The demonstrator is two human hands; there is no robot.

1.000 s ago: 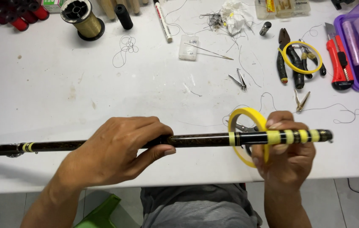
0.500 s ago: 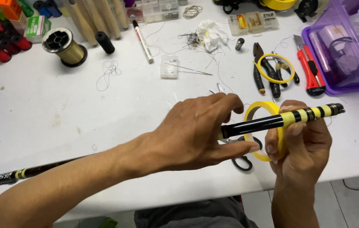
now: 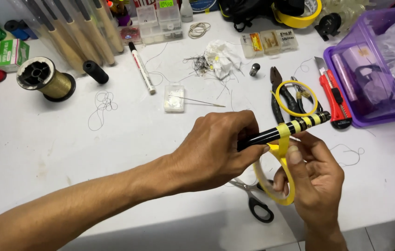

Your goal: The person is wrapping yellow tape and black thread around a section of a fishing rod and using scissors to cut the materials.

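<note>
Rod tip (image 3: 283, 131), black with yellow bands, sits above the counter (image 3: 67, 153), left hand (image 3: 216, 151) closed round it. Right hand (image 3: 311, 179) pinches the yellow tape roll (image 3: 276, 179). Mid-wrap; next turn wants steady tension.
</note>
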